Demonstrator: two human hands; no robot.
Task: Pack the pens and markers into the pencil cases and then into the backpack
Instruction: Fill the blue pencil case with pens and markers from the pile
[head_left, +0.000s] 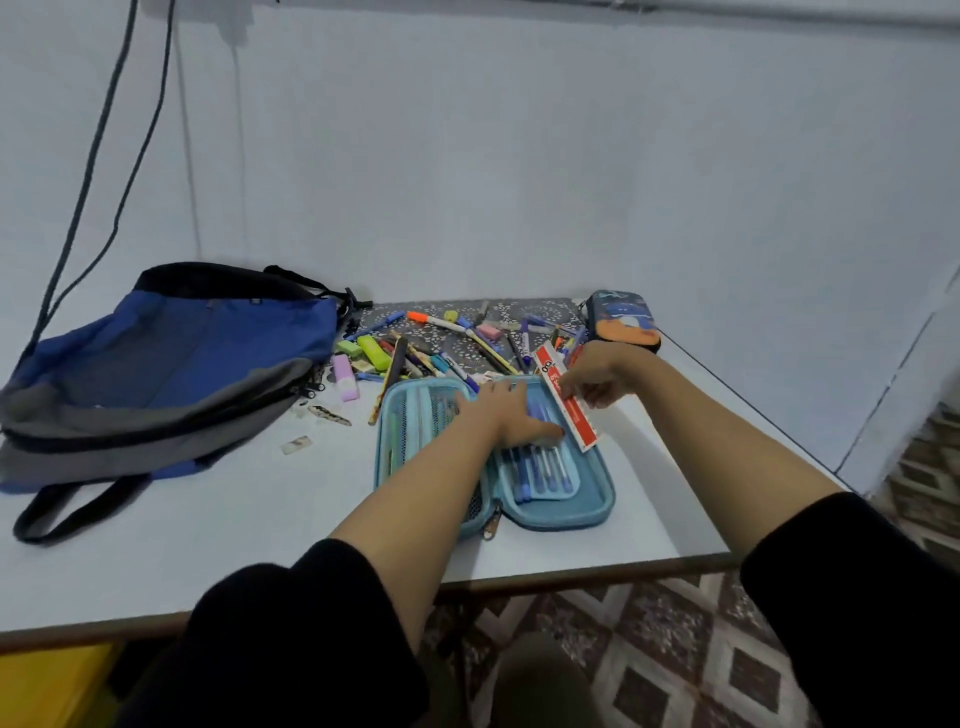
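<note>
**Hands working over the open pencil case**

On the table (234, 519), a light blue pencil case (597, 501) is lying unzipped and spread flat at the centre, close to the person's edge. Its left half is showing a mesh pocket (415, 415), and its right half is holding a row of blue pens (543, 470) lying side by side.

The left hand (506, 415) is resting flat on those pens. Its fingers are stretched out and relaxed, and they are pressing down rather than gripping anything.

The right hand (597, 376) is hovering at the case's 1 o'clock corner. Its thumb and fingertips are pinching a red strip (569, 400), flat and ruler-like with white markings. The strip is slanting across the case's right edge; what exactly it is cannot be told.

A loose pile of pens and markers (441, 345) is lying just beyond the case at 12 o'clock, partly on a patterned mat (519, 310). Among them, a green highlighter (374, 352) and a purple highlighter (345, 376) are sitting at the pile's 9 o'clock side.

A second pencil case (623, 322), dark blue and orange, is sitting zipped at 1 o'clock on the table, near the wall. The backpack (166, 374), blue and grey, is slumping on its side at 9 o'clock, well apart from both hands.
</note>
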